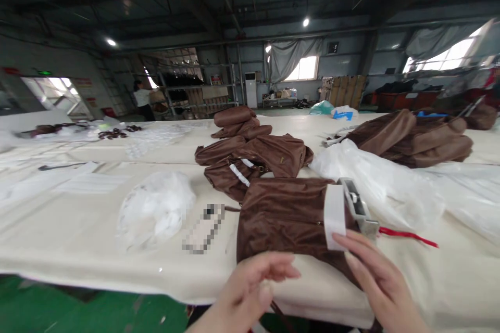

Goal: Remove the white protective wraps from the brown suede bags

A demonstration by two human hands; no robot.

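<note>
A brown bag [279,218] lies flat before me at the table's front edge. Across its right end runs a white strip [335,213], perhaps paper or foam. My right hand [377,273] touches the lower end of this strip with stretched fingertips, the thumb apart beneath them. Just in front of the bag's lower edge hovers my left hand [255,286], fingers loosely bent, thumb apart, nothing in it. A grey metal tool [355,203], its kind unclear, rests at the bag's right side, with a red strap [408,234] trailing from there.
More brown bags [273,153] are heaped behind, with another brown pile [414,135] at right. Clear plastic [383,182] spreads in front of that pile. Left of the bag are a phone [205,229] and a crumpled plastic bundle [156,208]. A person [144,100] stands far back left.
</note>
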